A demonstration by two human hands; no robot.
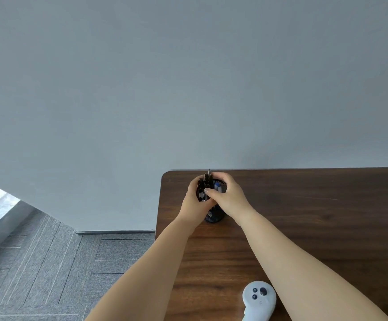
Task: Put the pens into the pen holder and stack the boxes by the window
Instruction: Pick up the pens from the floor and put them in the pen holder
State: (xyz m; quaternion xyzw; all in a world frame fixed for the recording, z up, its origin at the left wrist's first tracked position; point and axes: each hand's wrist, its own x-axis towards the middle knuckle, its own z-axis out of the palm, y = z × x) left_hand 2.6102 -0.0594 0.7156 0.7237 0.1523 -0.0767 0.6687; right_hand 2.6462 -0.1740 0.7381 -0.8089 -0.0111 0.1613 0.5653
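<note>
Head view: brown table [304, 216], with the black mesh pen holder [214, 217] upright at its far-left corner. Left hand [194, 202] wraps a bundle of pens [205, 181] at the holder's mouth. Right hand [227, 195] curls round the same bundle from the other side. Pens stand near vertical, long axis up-down, upper ends leaning toward the far edge. I judge pen-loading is the step in hand. Next I need both grips eased so the bundle drops in.

Head view, angled down, desk corner [304, 205] close
</note>
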